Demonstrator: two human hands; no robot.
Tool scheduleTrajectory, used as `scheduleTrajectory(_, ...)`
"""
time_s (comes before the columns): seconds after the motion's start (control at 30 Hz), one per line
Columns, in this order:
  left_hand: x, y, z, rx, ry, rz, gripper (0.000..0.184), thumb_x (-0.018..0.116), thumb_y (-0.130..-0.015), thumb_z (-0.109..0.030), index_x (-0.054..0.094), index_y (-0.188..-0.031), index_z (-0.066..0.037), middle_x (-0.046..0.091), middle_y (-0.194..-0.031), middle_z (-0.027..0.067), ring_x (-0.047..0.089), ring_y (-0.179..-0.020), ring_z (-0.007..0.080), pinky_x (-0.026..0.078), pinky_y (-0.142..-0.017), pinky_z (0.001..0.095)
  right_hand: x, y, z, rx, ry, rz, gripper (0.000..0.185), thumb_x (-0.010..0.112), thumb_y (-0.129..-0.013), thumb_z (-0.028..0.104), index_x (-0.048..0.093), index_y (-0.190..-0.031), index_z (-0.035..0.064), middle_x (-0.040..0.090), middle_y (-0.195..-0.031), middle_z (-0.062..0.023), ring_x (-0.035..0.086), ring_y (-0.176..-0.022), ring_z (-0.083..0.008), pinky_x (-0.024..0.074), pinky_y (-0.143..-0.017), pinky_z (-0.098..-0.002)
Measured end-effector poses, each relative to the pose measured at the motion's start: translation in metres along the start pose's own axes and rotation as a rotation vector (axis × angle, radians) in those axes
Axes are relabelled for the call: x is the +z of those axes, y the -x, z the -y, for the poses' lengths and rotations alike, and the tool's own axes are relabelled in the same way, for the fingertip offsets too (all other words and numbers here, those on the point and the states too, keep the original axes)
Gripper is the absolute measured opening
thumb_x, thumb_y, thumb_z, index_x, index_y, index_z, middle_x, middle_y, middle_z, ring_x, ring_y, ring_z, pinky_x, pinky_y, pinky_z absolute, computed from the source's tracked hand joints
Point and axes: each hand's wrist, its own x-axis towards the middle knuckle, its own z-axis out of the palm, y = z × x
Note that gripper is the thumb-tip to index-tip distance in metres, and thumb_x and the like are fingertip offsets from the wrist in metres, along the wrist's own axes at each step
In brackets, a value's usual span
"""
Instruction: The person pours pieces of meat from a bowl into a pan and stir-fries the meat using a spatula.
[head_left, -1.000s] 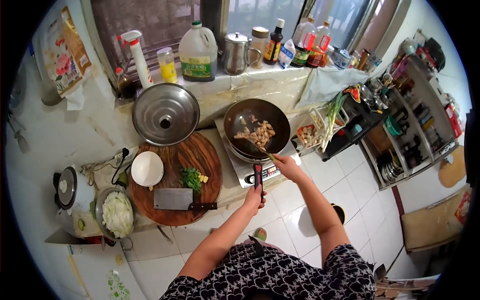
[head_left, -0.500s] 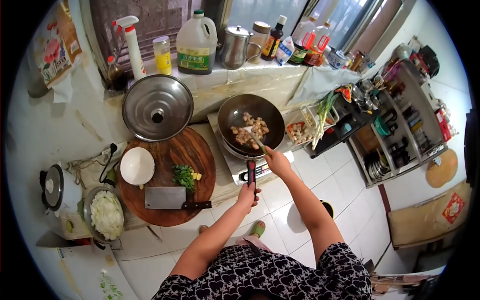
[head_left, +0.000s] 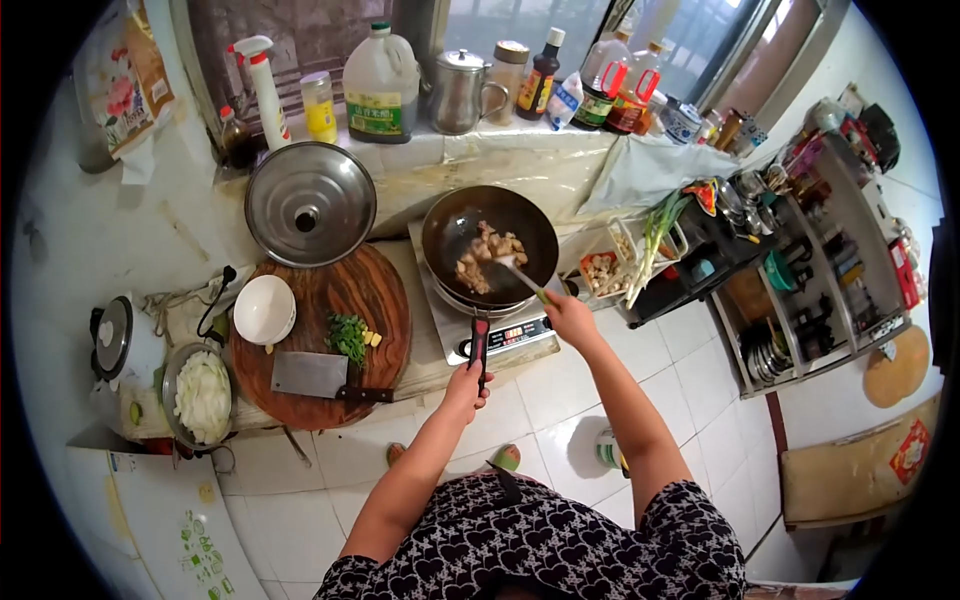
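Note:
My left hand (head_left: 464, 391) is closed around the black-and-red handle (head_left: 479, 345) of a dark wok (head_left: 441, 236). The wok sits on an induction cooker (head_left: 518, 333) with a lit display. In my right hand (head_left: 571, 319) is a spatula (head_left: 520, 273) with a pale head and a green handle end. Its head touches browned chunks of meat (head_left: 488, 247) gathered in the middle of the wok.
Left of the wok, a round wooden board (head_left: 385, 285) carries a cleaver (head_left: 309, 374), chopped greens (head_left: 346, 340) and a white bowl (head_left: 264, 309). A metal lid (head_left: 310, 190) leans behind it. Sliced vegetables fill a bowl (head_left: 205, 397). Bottles line the sill; baskets (head_left: 606, 272) stand at right.
The spatula's head has shifted to the right side of the meat, and the chunks lie slightly rearranged. My left hand keeps its hold on the handle. The whole view has moved slightly.

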Motion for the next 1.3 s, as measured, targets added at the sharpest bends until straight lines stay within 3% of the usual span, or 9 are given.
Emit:
scheduleTrajectory(0.13, 0.001, 0.000, 0.002, 0.001, 0.024, -0.019, 0.022, 0.041, -0.092, -0.030, 0.041, -0.100, -0.009, 0.049, -0.084, 0.0043, 0.040, -0.052, 0.0102, 0.026, -0.036, 0.0186, 0.016, -0.046, 0.005, 0.053, -0.179, -0.186, 0.033, 0.056, -0.079, 0.028, 0.060, -0.107, 0.0097, 0.061, -0.090, -0.0188, 0.057, -0.086, -0.0349, 0.0453, -0.075, -0.0396)
scheduleTrajectory(0.3, 0.002, -0.001, 0.003, 0.014, 0.016, -0.035, 0.023, 0.041, -0.092, -0.030, 0.042, -0.100, -0.009, 0.049, -0.084, 0.0042, 0.040, -0.051, 0.0100, 0.026, -0.036, 0.0187, 0.000, -0.059, 0.026, 0.156, -0.184, -0.176, 0.033, 0.052, -0.081, 0.027, 0.059, -0.108, 0.0103, 0.061, -0.091, -0.0191, 0.057, -0.087, -0.0348, 0.0454, -0.074, -0.0416)
scheduleTrajectory(0.5, 0.002, -0.001, 0.002, -0.008, 0.020, -0.036, 0.023, 0.041, -0.092, -0.031, 0.041, -0.101, -0.010, 0.049, -0.084, 0.0042, 0.039, -0.051, 0.0098, 0.026, -0.035, 0.0186, 0.026, -0.019, -0.012, 0.045, -0.035, -0.082, 0.032, 0.053, -0.080, 0.025, 0.058, -0.110, 0.0135, 0.061, -0.083, -0.0194, 0.058, -0.080, -0.0362, 0.0455, -0.071, -0.0431)
scheduleTrajectory(0.63, 0.002, 0.001, 0.001, -0.009, -0.003, -0.029, 0.022, 0.041, -0.092, -0.030, 0.040, -0.100, -0.010, 0.049, -0.085, 0.0043, 0.039, -0.051, 0.0097, 0.025, -0.035, 0.0185, -0.033, 0.010, -0.022, -0.051, -0.079, 0.004, 0.030, 0.056, -0.077, 0.025, 0.061, -0.105, 0.0139, 0.061, -0.081, -0.0183, 0.058, -0.078, -0.0341, 0.0459, -0.069, -0.0415)
scheduleTrajectory(0.8, 0.003, 0.002, -0.001, -0.026, 0.007, -0.036, 0.022, 0.041, -0.092, -0.030, 0.040, -0.100, -0.010, 0.050, -0.085, 0.0044, 0.040, -0.051, 0.0096, 0.025, -0.035, 0.0183, -0.126, 0.038, 0.017, 0.056, 0.176, 0.101, 0.028, 0.058, -0.077, 0.026, 0.062, -0.103, 0.0191, 0.063, -0.079, -0.0100, 0.060, -0.073, -0.0270, 0.0467, -0.063, -0.0369)
scheduleTrajectory(0.93, 0.002, 0.000, 0.002, -0.010, 0.002, -0.029, 0.023, 0.042, -0.091, -0.031, 0.041, -0.100, -0.010, 0.050, -0.085, 0.0044, 0.040, -0.051, 0.0099, 0.026, -0.035, 0.0184, -0.086, 0.018, 0.003, 0.014, 0.288, 0.082, 0.027, 0.057, -0.077, 0.026, 0.062, -0.104, 0.0224, 0.063, -0.080, -0.0105, 0.060, -0.074, -0.0290, 0.0472, -0.064, -0.0388)
scheduleTrajectory(1.03, 0.001, 0.000, 0.003, -0.011, 0.021, -0.026, 0.023, 0.042, -0.091, -0.031, 0.041, -0.101, -0.010, 0.050, -0.085, 0.0044, 0.041, -0.051, 0.0102, 0.027, -0.035, 0.0186, -0.036, -0.016, -0.011, 0.051, 0.140, -0.050, 0.030, 0.056, -0.078, 0.028, 0.060, -0.107, 0.0208, 0.063, -0.083, -0.0130, 0.060, -0.078, -0.0316, 0.0469, -0.067, -0.0410)
scheduleTrajectory(1.2, 0.002, -0.001, 0.003, -0.014, 0.031, -0.042, 0.025, 0.041, -0.092, -0.031, 0.042, -0.103, -0.009, 0.050, -0.085, 0.0049, 0.039, -0.050, 0.0090, 0.025, -0.034, 0.0191, -0.015, -0.047, 0.012, 0.124, -0.088, -0.196, 0.033, 0.052, -0.081, 0.031, 0.058, -0.111, 0.0168, 0.062, -0.087, -0.0158, 0.059, -0.082, -0.0333, 0.0462, -0.070, -0.0417)
scheduleTrajectory(1.3, 0.002, -0.001, 0.004, -0.009, 0.021, -0.041, 0.026, 0.040, -0.092, -0.031, 0.042, -0.102, -0.008, 0.050, -0.086, 0.0048, 0.039, -0.050, 0.0094, 0.026, -0.035, 0.0192, 0.003, -0.049, 0.016, 0.120, -0.066, -0.195, 0.034, 0.051, -0.082, 0.032, 0.057, -0.112, 0.0162, 0.062, -0.086, -0.0167, 0.058, -0.082, -0.0344, 0.0458, -0.070, -0.0428)
